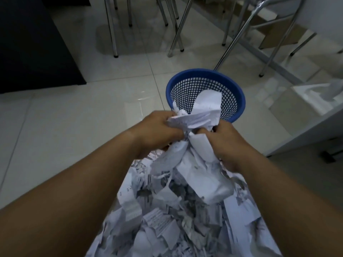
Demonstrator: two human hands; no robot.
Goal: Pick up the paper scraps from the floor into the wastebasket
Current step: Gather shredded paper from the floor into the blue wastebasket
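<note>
A blue mesh wastebasket (205, 74) stands on the tiled floor ahead of me. Just in front of its near rim, my left hand (157, 132) and my right hand (225, 143) grip one crumpled bundle of white paper scraps (196, 115) between them. The bundle's top reaches over the basket's near rim, and long strips hang down from it. Below my forearms a large pile of white paper scraps (178, 219) covers the floor. The basket's bottom is hidden behind the bundle.
Chrome chair and table legs (176, 34) stand behind the basket. A dark cabinet (35, 43) fills the left back. A white ledge (315, 101) with paper on it sits at the right. Pale floor tiles (74, 117) lie to the left.
</note>
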